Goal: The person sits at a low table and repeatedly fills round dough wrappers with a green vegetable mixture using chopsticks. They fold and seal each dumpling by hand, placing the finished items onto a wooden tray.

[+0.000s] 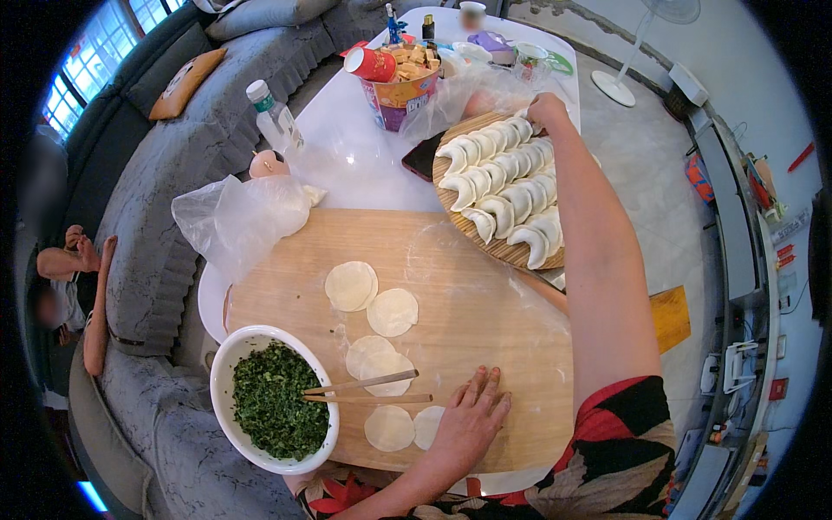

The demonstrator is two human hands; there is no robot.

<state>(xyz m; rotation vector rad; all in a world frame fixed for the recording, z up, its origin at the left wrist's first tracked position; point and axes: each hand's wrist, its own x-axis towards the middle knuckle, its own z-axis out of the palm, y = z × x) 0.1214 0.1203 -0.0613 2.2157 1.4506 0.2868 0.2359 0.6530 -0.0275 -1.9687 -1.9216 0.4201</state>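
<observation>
My left hand (473,416) lies palm down on the wooden board (481,312), fingers a little apart, holding nothing. It partly covers one of several round dough wrappers (390,429). My right hand (547,112) reaches to the far edge of a round slatted tray (455,218), its fingertips pinched on a dumpling at the end of the farthest row. Rows of folded dumplings (500,211) fill the tray; my forearm hides its right part. A white bowl (218,403) of chopped green filling (279,400) stands at the board's left, wooden chopsticks (383,398) leaning over its rim.
Beyond the board are a plastic bag (240,214), a clear bottle (276,117), a dark phone (422,156) and a snack bucket (400,97) with a red paper cup (369,64). A person's bare leg (97,312) shows by the grey sofa (162,182). A white fan (617,84) stands behind.
</observation>
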